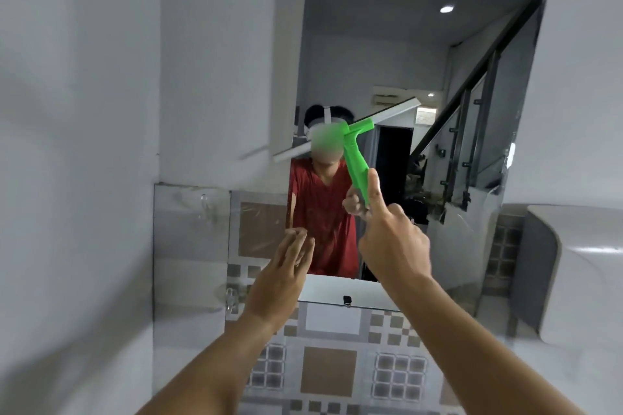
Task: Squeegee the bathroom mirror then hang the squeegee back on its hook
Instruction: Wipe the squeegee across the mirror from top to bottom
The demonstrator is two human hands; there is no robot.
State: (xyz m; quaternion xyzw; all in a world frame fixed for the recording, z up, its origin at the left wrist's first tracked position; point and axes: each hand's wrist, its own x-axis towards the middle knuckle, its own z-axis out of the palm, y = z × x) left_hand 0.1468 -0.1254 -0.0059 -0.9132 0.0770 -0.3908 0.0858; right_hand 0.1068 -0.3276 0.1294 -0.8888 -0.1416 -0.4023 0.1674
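The bathroom mirror [472,178] hangs on the white wall and reflects a person in a red top and a staircase. My right hand [392,242] grips the green handle of the squeegee [356,163], thumb laid up along it. Its long pale blade [387,116] lies tilted against the glass, left end low, right end high. My left hand [283,276] rests flat with its fingertips on the mirror's lower left part and holds nothing. A clear hook [205,204] sits on the glossy panel left of the mirror.
Below the mirror the wall has patterned brown-and-grey tiles [328,371]. A second small hook [231,296] is lower on the left panel. A white rounded fixture [586,266] juts out at the right. A black clip [347,300] holds the mirror's lower edge.
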